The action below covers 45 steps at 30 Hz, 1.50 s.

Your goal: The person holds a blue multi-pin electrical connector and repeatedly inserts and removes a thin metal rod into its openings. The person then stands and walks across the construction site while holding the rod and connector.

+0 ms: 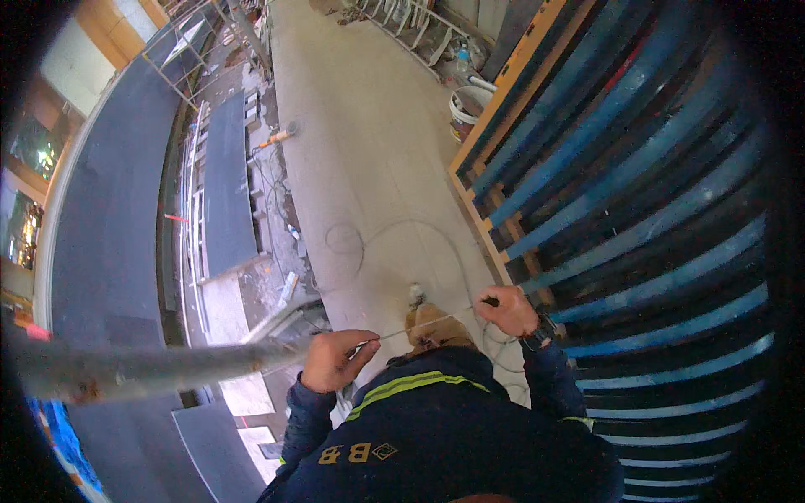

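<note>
A thin pale cord (pixel 421 324) runs taut between my two hands in front of my body. My left hand (pixel 329 360) is closed round its left end, beside the tip of a grey metal pole (pixel 168 367). My right hand (pixel 509 310) pinches the cord's other end, with a dark watch (pixel 538 333) on that wrist. From near the right hand, a thin grey line (pixel 457 247) trails to the floor and lies there in loose loops. My tan boots (pixel 440 329) show just below the cord.
A rack of blue slats in an orange frame (pixel 478 155) stands close on my right. Beyond it are a white bucket (pixel 470 105), a plastic bottle (pixel 463 54) and a ladder (pixel 419 29). To the left lie dark panels (pixel 231 189) and an orange-handled tool (pixel 275 138). Concrete floor (pixel 360 126) stretches ahead.
</note>
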Motion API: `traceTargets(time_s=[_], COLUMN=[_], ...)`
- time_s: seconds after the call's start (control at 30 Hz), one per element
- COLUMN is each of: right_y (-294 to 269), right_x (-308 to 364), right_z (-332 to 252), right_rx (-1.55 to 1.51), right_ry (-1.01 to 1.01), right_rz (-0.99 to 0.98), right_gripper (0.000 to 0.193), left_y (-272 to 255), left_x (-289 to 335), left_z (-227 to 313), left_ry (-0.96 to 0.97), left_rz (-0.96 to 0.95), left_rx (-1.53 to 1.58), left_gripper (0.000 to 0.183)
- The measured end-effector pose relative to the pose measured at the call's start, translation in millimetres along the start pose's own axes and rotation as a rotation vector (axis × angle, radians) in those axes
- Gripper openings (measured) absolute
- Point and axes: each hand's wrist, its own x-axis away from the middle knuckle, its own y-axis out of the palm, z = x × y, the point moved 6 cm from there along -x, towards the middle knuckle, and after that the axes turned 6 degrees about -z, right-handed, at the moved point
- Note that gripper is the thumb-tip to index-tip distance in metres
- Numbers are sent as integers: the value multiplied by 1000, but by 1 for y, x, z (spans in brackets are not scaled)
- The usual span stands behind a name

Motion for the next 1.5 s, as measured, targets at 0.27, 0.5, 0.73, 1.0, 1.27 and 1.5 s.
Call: traceTargets(time_s=[0.27, 0.5, 0.73, 1.0, 1.27, 1.5], right_y=[-48, -76, -124, -148, -197, -298], right_x=[-190, -312, -414, -496, -610, -734], right_z=[-72, -75, -106, -114, -83, -81], right_rx=[-80, -269, -280, -436, -428, -47], right_ry=[-193, -22, -5, 318, 246, 48], right_rz=[-19, -84, 167, 120, 64, 72], right_gripper=[18, 16, 11, 17, 16, 10], left_y=[-95, -158, -260, -330, -344, -365], left_x=[-101, -223, -399, -513, -589, -692], left_z=[-62, -135, -158, -177, -192, -173], left_ry=[-256, -292, -51, 95, -7, 41], left_rz=[210, 148, -17, -214, -230, -41], left_rx=[306, 296, 220, 175, 93, 5], left_gripper=[13, 12, 9, 9, 12, 20])
